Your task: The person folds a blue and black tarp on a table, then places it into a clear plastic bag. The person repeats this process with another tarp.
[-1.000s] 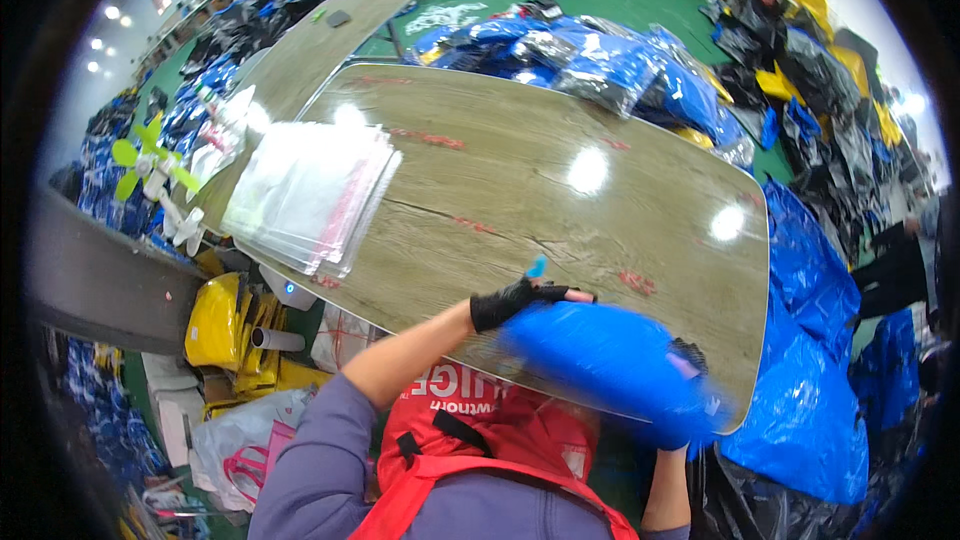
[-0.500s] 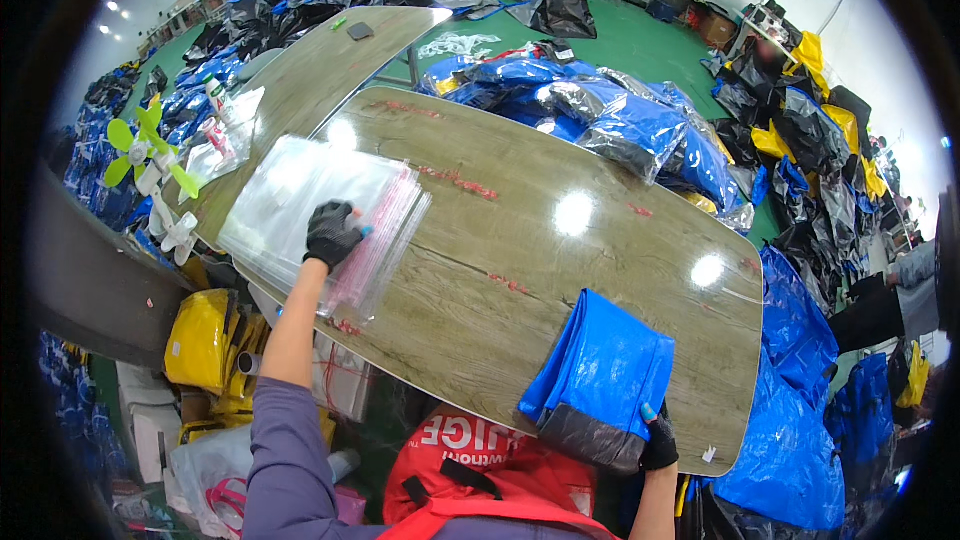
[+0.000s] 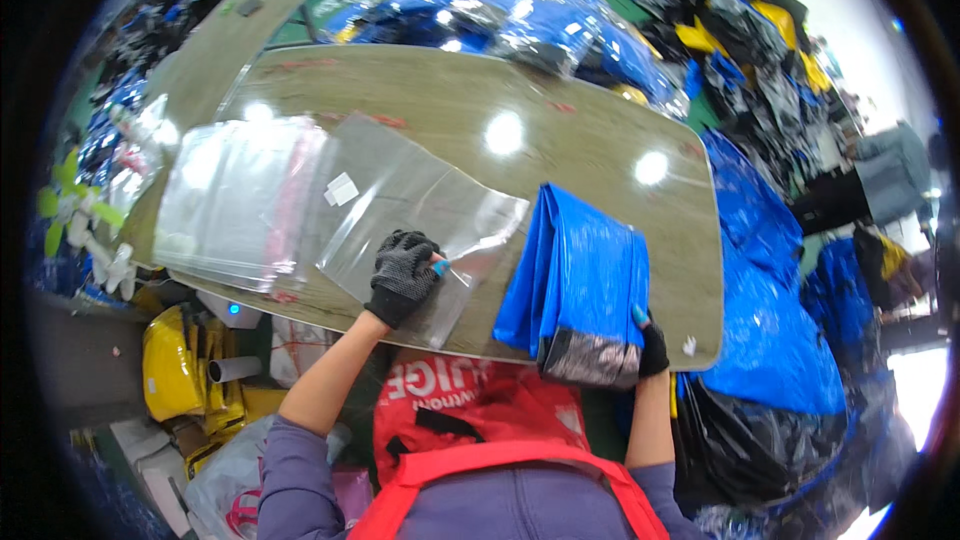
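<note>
My left hand [image 3: 403,277], in a dark dotted glove with bare fingertips, is closed on the near part of a clear plastic bag [image 3: 400,180]. The bag lies slanted on the table, with a small white label on it. To its left sits a stack of clear plastic bags [image 3: 225,200] with pinkish edges. My right hand [image 3: 652,345], also gloved, grips the right side of a folded blue tarpaulin piece [image 3: 590,260] with a black lower end. That piece rests at the table's near edge, its black end overhanging; my fingers beneath it are hidden.
The wood-patterned table [image 3: 640,230] adjoins a second table [image 3: 215,35] at the far left. Blue tarpaulin goods [image 3: 520,25] are heaped beyond it, and a blue sheet [image 3: 770,310] hangs at the right. A green-bladed fan [image 3: 75,202] stands left; yellow bundles [image 3: 178,365] lie below.
My left hand has moved right from the stack, drawing one clear bag off it across the table. My right hand still holds the blue piece. The whole view has shifted.
</note>
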Motion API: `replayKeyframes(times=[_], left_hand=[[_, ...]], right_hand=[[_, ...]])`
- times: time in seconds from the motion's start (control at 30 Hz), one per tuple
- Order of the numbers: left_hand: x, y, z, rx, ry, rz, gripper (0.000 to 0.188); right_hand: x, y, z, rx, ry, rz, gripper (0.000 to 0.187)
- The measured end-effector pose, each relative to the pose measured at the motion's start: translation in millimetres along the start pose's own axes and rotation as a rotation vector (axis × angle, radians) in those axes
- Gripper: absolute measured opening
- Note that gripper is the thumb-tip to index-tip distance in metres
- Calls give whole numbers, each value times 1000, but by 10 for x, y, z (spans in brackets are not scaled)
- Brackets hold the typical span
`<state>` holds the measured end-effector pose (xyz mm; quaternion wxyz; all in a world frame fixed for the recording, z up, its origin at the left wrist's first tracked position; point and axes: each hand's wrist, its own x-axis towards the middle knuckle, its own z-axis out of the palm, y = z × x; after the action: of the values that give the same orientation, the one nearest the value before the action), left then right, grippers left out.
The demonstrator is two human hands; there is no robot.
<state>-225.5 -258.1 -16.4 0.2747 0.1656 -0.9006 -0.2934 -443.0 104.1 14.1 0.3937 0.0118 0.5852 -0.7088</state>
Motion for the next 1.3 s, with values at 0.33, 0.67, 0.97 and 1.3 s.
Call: replayKeyframes(times=[0.33,0.67,0.97,1.3], left_hand=[[-55,383,211,40,-37,93,14],[38,416,69,-456,-128,-334,15],[-338,782,-401,-61,-146,75,9],[-472,872,-397,-36,-99,36,16]], right_hand=[[-215,-539,52,-317,-100,5,86],[-109,-463,606,-415,-198,84,84],[403,226,1080,-131,-121,31,37],[776,157,1263,-389,-392,222,34]])
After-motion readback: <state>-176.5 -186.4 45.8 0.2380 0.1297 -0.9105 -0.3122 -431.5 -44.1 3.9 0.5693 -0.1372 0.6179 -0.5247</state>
